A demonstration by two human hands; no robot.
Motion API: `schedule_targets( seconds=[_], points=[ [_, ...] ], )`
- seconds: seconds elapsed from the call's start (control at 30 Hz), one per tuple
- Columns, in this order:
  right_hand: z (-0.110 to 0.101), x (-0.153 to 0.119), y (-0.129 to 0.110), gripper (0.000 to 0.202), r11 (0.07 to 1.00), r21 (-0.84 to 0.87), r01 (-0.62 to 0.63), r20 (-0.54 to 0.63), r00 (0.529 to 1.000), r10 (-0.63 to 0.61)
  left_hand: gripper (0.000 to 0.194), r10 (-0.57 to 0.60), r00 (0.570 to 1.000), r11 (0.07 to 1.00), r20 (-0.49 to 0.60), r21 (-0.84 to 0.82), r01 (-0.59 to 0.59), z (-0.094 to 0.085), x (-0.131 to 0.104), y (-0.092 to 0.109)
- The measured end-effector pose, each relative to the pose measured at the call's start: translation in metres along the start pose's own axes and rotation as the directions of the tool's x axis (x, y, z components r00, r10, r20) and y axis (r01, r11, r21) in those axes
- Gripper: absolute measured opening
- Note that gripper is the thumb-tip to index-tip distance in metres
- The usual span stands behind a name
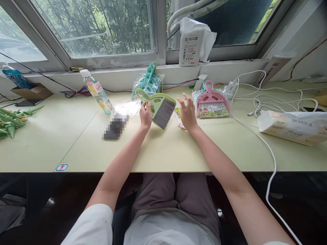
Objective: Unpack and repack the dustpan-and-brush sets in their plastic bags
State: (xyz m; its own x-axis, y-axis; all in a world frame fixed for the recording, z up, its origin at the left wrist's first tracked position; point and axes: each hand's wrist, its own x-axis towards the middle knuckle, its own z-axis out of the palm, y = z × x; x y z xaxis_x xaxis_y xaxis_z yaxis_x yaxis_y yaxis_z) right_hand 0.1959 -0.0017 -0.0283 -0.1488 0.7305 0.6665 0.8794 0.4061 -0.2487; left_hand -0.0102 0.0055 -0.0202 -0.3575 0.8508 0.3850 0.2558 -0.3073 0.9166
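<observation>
My left hand (146, 117) grips a green hand brush (163, 110) by its side, tilted above the table, its grey bristles facing down to the right. Right of it my right hand (187, 114) hovers with its fingers spread and holds nothing. Partly behind that hand lies a small printed card (178, 119) in yellow and red. A pink brush and dustpan set (211, 98) in clear wrap sits just right of my right hand. Behind the green brush, several teal brush and dustpan sets (148, 81) are stacked in clear wrap.
A bottle (98, 92), some clear plastic wrap (127, 108) and a blurred dark object (115, 127) are at left. Green plastic pieces (12, 120) lie far left. White cables (270, 102) and a tissue pack (293, 126) occupy the right. A white box (190, 47) stands on the sill.
</observation>
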Motion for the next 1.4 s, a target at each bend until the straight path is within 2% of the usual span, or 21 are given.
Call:
schedule_targets(
  seconds=[0.07, 0.17, 0.33, 0.4, 0.53, 0.67, 0.77, 0.87, 0.9, 0.97, 1.03, 1.1, 1.17, 1.23, 1.4],
  points=[
    [-0.003, 0.0, -0.006, 0.043, 0.997, -0.06, 0.042, -0.016, 0.999, -0.043, 0.04, -0.039, 0.999, 0.999, 0.006, 0.013, 0.039, 0.003, -0.007, 0.008],
    [-0.005, -0.002, -0.019, 0.036, 0.991, -0.098, 0.097, 0.06, 0.994, -0.091, 0.039, -0.034, 0.994, 0.999, 0.104, 0.035, 0.031, 0.009, -0.02, 0.02],
    [-0.013, -0.004, -0.04, 0.038, 0.997, -0.002, 0.083, 0.106, 0.991, -0.082, 0.034, 0.026, 0.976, 0.999, 0.215, 0.013, -0.03, 0.015, -0.036, 0.031],
    [-0.019, -0.002, -0.041, 0.04, 0.997, 0.068, 0.045, 0.112, 0.992, -0.052, 0.034, 0.039, 0.959, 0.999, 0.28, -0.046, -0.028, 0.015, -0.039, 0.033],
    [-0.023, 0.002, -0.034, 0.05, 0.976, 0.183, -0.122, 0.077, 0.991, 0.109, 0.037, 0.091, 0.875, 0.976, 0.476, -0.219, 0.018, 0.016, -0.042, 0.036],
    [-0.016, 0.001, -0.029, 0.047, 0.921, 0.338, -0.192, -0.007, 0.978, 0.206, 0.04, 0.101, 0.831, 0.965, 0.547, -0.258, 0.053, 0.018, -0.036, 0.031],
    [-0.017, 0.004, -0.029, 0.049, 0.831, 0.508, -0.225, -0.025, 0.961, 0.275, 0.043, 0.023, 0.843, 0.979, 0.537, -0.183, 0.089, 0.012, -0.019, 0.018],
    [-0.029, 0.012, -0.021, 0.053, 0.757, 0.587, -0.287, -0.055, 0.919, 0.391, 0.046, -0.117, 0.911, 0.986, 0.396, -0.063, 0.154, -0.008, 0.008, 0.003],
    [-0.033, 0.015, -0.016, 0.053, 0.775, 0.559, -0.296, -0.07, 0.914, 0.399, 0.046, -0.15, 0.917, 0.985, 0.369, -0.027, 0.172, -0.018, 0.018, -0.002],
    [-0.038, 0.019, -0.004, 0.051, 0.87, 0.407, -0.279, -0.065, 0.941, 0.332, 0.045, -0.21, 0.907, 0.977, 0.366, 0.055, 0.204, -0.039, 0.033, -0.008],
    [-0.035, 0.019, 0.007, 0.045, 0.957, 0.178, -0.228, 0.033, 0.974, 0.226, 0.039, -0.261, 0.877, 0.963, 0.404, 0.17, 0.209, -0.055, 0.041, -0.011],
    [-0.026, 0.015, 0.014, 0.04, 0.985, -0.03, -0.17, 0.181, 0.968, 0.173, 0.035, -0.287, 0.862, 0.939, 0.419, 0.303, 0.165, -0.064, 0.042, -0.013],
    [-0.017, 0.011, 0.014, 0.039, 0.981, -0.159, -0.115, 0.306, 0.939, 0.159, 0.035, -0.282, 0.865, 0.901, 0.415, 0.425, 0.09, -0.066, 0.04, -0.014],
    [-0.012, 0.008, 0.01, 0.04, 0.976, -0.21, -0.066, 0.386, 0.911, 0.144, 0.038, -0.252, 0.873, 0.858, 0.418, 0.514, 0.002, -0.064, 0.037, -0.015],
    [-0.015, 0.006, -0.001, 0.042, 0.971, -0.235, -0.046, 0.414, 0.899, 0.142, 0.039, -0.152, 0.887, 0.746, 0.436, 0.639, -0.186, -0.062, 0.037, -0.018]
  ],
)
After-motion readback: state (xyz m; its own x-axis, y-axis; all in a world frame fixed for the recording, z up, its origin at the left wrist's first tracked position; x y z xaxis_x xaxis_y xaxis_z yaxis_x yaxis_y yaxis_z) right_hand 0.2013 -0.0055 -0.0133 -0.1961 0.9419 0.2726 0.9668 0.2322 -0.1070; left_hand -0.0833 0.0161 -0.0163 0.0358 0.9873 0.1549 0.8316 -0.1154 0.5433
